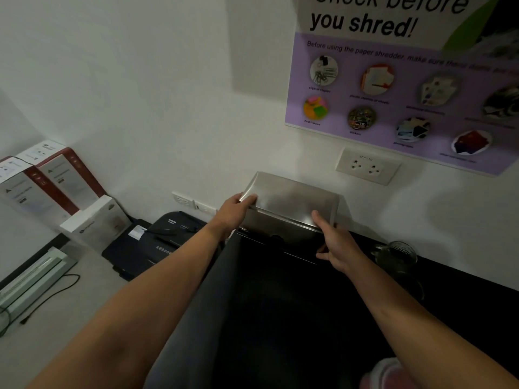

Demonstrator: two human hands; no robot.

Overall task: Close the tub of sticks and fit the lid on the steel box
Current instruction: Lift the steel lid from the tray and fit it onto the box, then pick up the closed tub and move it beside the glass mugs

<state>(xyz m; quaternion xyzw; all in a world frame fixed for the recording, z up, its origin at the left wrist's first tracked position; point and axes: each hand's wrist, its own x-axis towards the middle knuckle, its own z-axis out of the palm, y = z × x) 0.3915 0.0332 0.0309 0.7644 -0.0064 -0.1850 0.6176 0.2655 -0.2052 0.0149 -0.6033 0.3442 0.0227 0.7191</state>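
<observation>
Steel lid (292, 199) between both hands (234, 210)

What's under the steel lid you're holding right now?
Both hands, left hand and right hand, hold the steel lid tilted over the steel box. Only the box's front wall shows; its inside is covered.
</observation>
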